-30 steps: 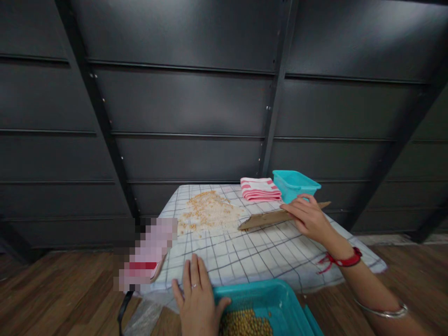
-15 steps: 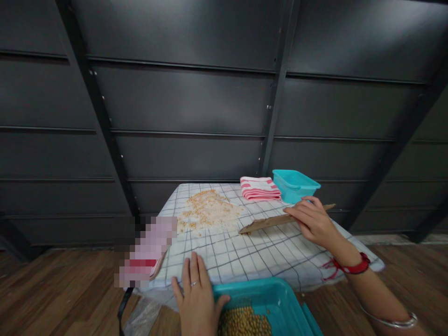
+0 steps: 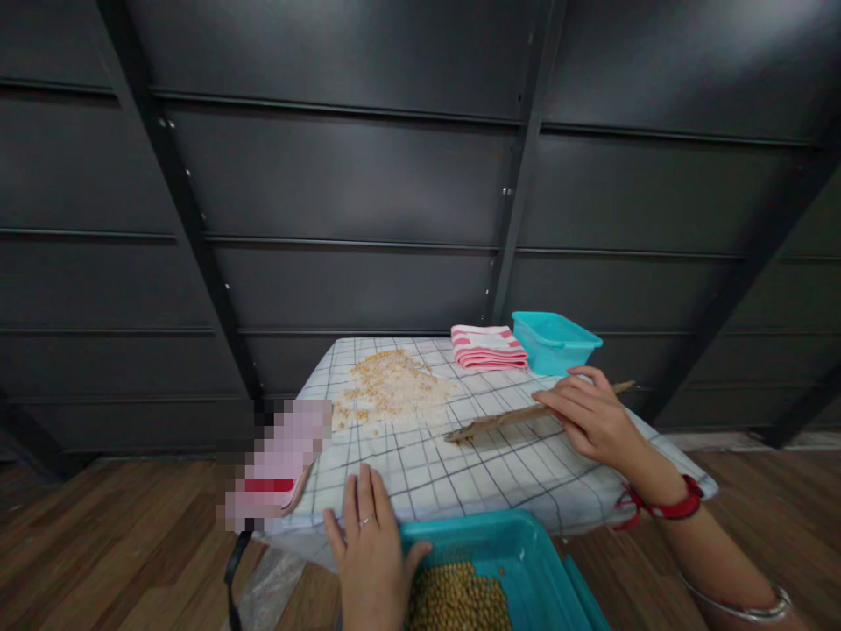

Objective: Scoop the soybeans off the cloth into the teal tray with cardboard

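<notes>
My right hand [image 3: 590, 419] grips a long, thin brown strip [image 3: 505, 419], apparently cardboard or wood, held at a slant over the checked cloth. Its left tip is down by the cloth, with a few yellow grains beside it. My left hand [image 3: 373, 543] lies with fingers spread on the cloth's near edge, its thumb over the rim of a teal basin [image 3: 526, 535]. Inside that basin are many greenish-brown beans [image 3: 460, 600]. White and yellow grains [image 3: 398, 390] are scattered over the left back part of the cloth.
A folded pink-and-white towel [image 3: 488, 349] and a turquoise container [image 3: 555, 343] stand at the back right of the cloth-covered table [image 3: 407, 491]. A pink, pixelated flat object [image 3: 289, 456] with a black strap lies at the left edge. Dark panels rise behind.
The strip has tilted a little in my right hand and its left tip has shifted slightly left. My left hand keeps its place. The view has shifted slightly.
</notes>
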Demonstrator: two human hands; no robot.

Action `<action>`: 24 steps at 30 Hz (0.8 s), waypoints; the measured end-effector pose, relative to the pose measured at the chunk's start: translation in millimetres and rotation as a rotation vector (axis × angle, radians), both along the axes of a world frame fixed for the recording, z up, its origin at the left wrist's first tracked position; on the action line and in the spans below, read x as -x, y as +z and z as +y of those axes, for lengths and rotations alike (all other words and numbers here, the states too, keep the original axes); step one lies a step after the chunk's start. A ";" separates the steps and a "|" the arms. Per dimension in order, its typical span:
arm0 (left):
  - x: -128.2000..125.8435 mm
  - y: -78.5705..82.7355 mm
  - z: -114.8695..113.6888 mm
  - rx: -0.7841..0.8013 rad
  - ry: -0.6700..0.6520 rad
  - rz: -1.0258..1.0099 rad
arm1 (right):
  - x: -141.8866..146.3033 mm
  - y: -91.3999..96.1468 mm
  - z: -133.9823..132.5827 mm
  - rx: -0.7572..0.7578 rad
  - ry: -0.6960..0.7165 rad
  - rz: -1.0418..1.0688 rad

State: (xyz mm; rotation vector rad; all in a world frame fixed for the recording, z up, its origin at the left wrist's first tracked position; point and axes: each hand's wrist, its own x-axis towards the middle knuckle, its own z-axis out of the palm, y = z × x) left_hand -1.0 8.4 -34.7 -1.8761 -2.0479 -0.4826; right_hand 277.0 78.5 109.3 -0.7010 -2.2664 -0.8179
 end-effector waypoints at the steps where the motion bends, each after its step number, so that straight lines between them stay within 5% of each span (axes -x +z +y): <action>1: -0.5 1.4 -0.2 0.006 0.002 -0.002 | 0.3 0.3 -1.0 0.002 -0.002 -0.003; 8: -7.2 16.3 -2.4 0.051 0.036 -0.035 | 2.4 5.1 -11.3 0.018 -0.003 -0.020; 17: -2.4 9.5 -2.2 0.045 -0.006 -0.047 | 7.1 4.2 -34.8 0.029 -0.019 -0.025; 24: -8.1 22.7 -5.0 0.077 0.025 -0.043 | 6.9 0.0 -38.6 0.045 -0.033 -0.002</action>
